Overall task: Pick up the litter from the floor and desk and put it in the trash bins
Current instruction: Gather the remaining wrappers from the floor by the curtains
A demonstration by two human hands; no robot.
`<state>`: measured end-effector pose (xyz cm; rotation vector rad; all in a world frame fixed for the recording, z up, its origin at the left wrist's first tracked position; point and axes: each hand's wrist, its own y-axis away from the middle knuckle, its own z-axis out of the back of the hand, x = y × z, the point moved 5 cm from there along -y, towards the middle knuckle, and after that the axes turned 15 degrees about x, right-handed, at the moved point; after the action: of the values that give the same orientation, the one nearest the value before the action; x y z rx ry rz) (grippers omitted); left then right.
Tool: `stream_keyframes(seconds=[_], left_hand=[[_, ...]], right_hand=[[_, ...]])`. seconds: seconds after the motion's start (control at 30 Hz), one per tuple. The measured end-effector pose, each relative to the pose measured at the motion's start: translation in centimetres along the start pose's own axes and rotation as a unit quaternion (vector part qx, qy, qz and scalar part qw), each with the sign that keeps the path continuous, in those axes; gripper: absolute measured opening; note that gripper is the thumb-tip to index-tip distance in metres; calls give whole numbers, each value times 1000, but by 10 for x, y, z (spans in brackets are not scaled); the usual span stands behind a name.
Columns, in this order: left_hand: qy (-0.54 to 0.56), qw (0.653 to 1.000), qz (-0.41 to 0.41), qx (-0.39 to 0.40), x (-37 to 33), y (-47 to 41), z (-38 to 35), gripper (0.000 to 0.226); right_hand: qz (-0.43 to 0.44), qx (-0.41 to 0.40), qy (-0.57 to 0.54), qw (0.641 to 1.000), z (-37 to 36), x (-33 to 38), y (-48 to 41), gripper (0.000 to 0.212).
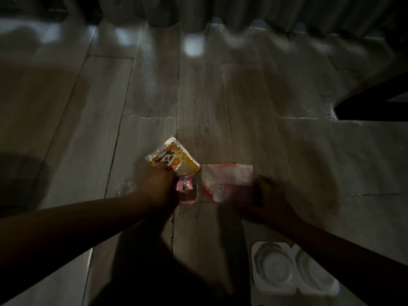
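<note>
On the floor (198, 96), the left hand (157, 184) grips a yellow wrapper (176, 160).

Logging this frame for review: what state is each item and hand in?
yellow wrapper: on floor, left hand grips its near edge
pink wrapper: on floor, partly under left hand
white-pink wrapper: on floor, right hand at its edge, grip unclear
plastic tray: on floor, empty, untouched
clear scrap: on floor, untouched

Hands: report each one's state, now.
Left hand: grips the yellow panda wrapper.
Right hand: at the white-and-pink wrapper; grip cannot be told.
</note>
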<state>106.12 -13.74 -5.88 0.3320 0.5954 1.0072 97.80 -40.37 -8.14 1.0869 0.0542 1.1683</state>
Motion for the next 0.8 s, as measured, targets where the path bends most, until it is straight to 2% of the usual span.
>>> stream_keyframes(seconds=[0.1, 0.2, 0.4, 0.47, 0.57, 0.7, 0.8], left_hand=[[-19, 1000, 18, 7, 3, -1, -2, 39], [-11, 1000, 17, 3, 3, 1, -4, 37], [19, 1000, 9, 0, 7, 1, -4, 37], [49, 999, -2, -8, 9, 2, -3, 38], [97, 995, -29, -24, 10, 3, -3, 35], [144, 990, -6, 3, 15, -1, -9, 24], [162, 986, 29, 1, 21, -5, -8, 30]], right_hand=[[33, -21, -37, 999, -4, 16, -3, 114], [29, -32, -16, 999, -5, 27, -16, 117], [-68, -31, 54, 996, -19, 42, -45, 123], [-66, -41, 86, 993, -22, 43, -50, 119], [1, -85, 151, 985, -24, 49, -53, 105], [35, -151, 218, 964, -31, 57, -51, 84], [74, -162, 170, 969, -33, 62, -49, 66]])
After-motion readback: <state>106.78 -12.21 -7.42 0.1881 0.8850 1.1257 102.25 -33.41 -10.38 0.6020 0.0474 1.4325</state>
